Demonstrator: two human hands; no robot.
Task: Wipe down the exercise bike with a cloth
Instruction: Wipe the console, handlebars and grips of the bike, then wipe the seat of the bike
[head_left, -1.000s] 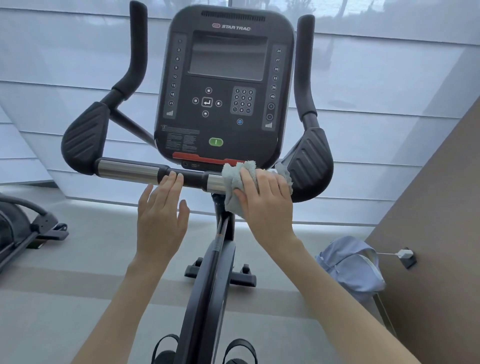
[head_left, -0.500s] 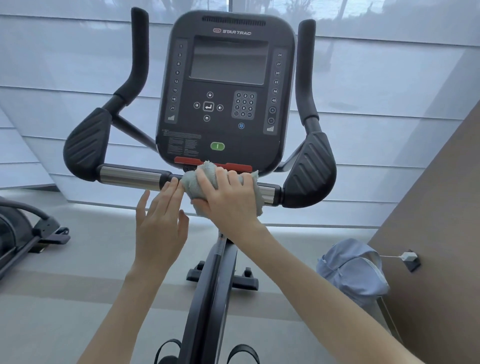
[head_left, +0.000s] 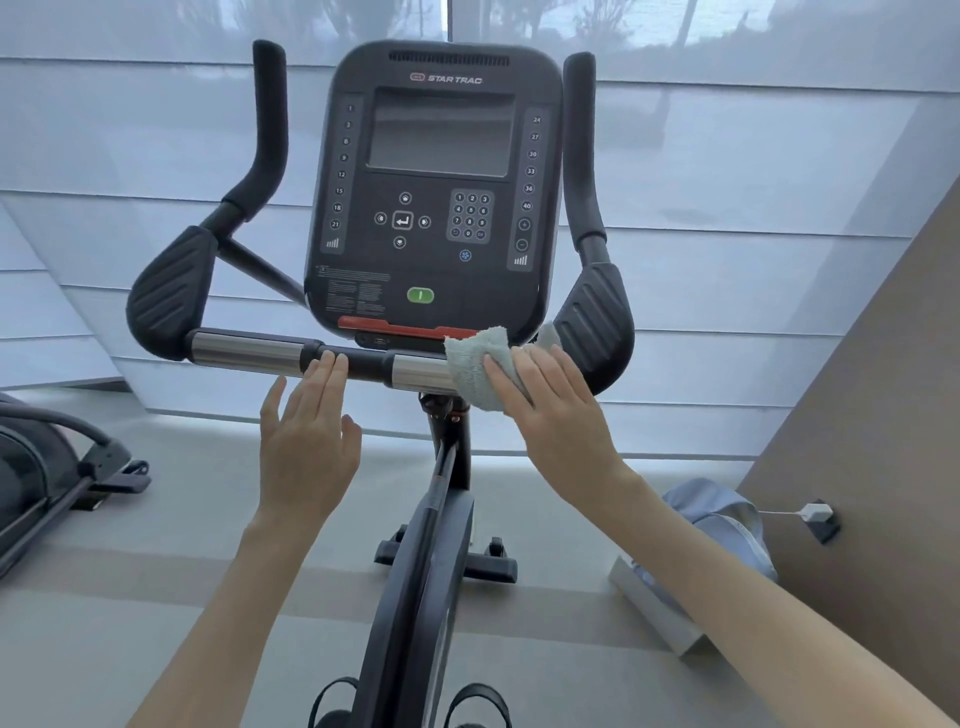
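While both hands meet the crossbar (head_left: 244, 351) of the exercise bike (head_left: 415, 571), the left hand (head_left: 306, 457) lies flat, fingers straight, tips touching the crossbar's black middle sleeve. Right of that, the right hand (head_left: 556, 415) presses the cloth (head_left: 475, 364) onto the crossbar's steel end, fingers straight, not curled. Just above the crossbar: the console (head_left: 441, 270). Likely risk: the ungripped cloth slides off and drops, or its raised corner snags the console's red strip (head_left: 395, 327).

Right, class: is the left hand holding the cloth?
No, the right hand presses the cloth on the handlebar, while the left hand touches it with bare fingers.
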